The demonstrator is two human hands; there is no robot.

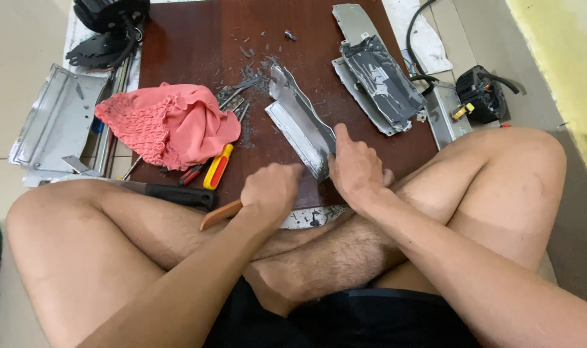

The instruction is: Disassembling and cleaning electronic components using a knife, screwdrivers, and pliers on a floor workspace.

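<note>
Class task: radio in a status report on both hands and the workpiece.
Left hand fisted on wooden-handled tool. Right hand steadies grey metal strip on brown board. Pink cloth alongside.

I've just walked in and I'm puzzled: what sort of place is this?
Probably a home floor used as a makeshift repair spot: a person sits cross-legged at a wooden board with metal panels, screwdrivers and scattered scrapings.

The metal plate under the right hand looks dull grey and scuffed (greyish residue coats its near end). The board is dark, smooth, faintly glossy wood. At nine o'clock lies soft, crinkled pink cloth.
</note>
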